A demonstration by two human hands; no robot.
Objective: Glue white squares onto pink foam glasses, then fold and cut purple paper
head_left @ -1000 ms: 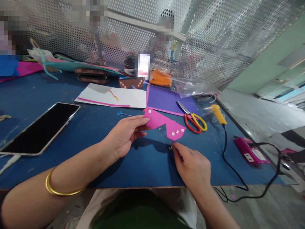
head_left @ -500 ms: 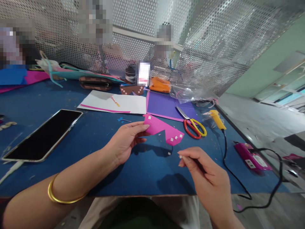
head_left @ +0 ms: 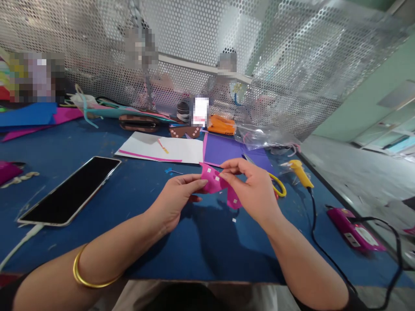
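Since the pink cutout (head_left: 212, 185) is held just above the table (head_left: 175, 250) between both hands, I'd back it with a finger and press the white square (head_left: 217, 178) flat, nice and gently. Left hand (head_left: 171, 194) has the left end pinched, thumb on top. Right hand (head_left: 253, 190) angles across, thumb and fingertip close together by the square; can't tell if they're gripping anything.

Craft workshop: blue worktable (head_left: 181, 255), glue gun (head_left: 301, 173), scissors (head_left: 282, 185), purple sheet (head_left: 223, 147), perforated screen (head_left: 191, 39).
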